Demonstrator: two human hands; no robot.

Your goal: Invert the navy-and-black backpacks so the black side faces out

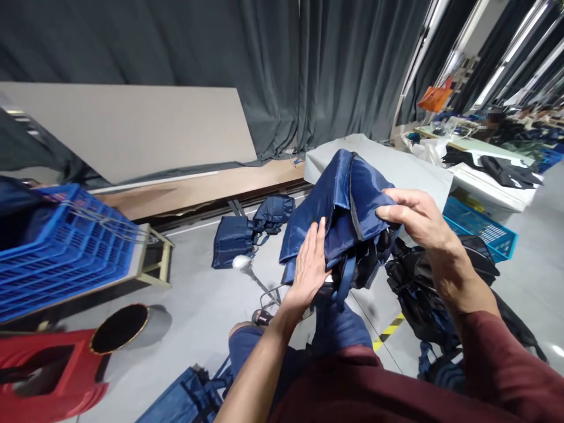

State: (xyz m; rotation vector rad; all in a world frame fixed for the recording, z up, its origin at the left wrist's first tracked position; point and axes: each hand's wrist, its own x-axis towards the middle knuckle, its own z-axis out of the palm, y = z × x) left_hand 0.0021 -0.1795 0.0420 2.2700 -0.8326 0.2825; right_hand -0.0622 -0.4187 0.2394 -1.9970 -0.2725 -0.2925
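Observation:
In front of my body a navy-blue fabric bag [315,205] is held up, with a dark trimmed seam on its top and a strap dangling below. My right hand [414,214] pinches its right edge between thumb and fingers. Against the lower left side of the bag lies my left hand [308,261], palm to the cloth and fingers stretched out flat. Folds hide the bag's inside and part of its underside.
Blue bag pieces [233,238] lie on the floor ahead. Black bags [423,294] are heaped at right, near a turquoise crate [506,238]. Left stand a blue crate [88,235], a grey bin [154,326] and a red stool [83,358]. A white-topped stand [242,263] is close to my legs.

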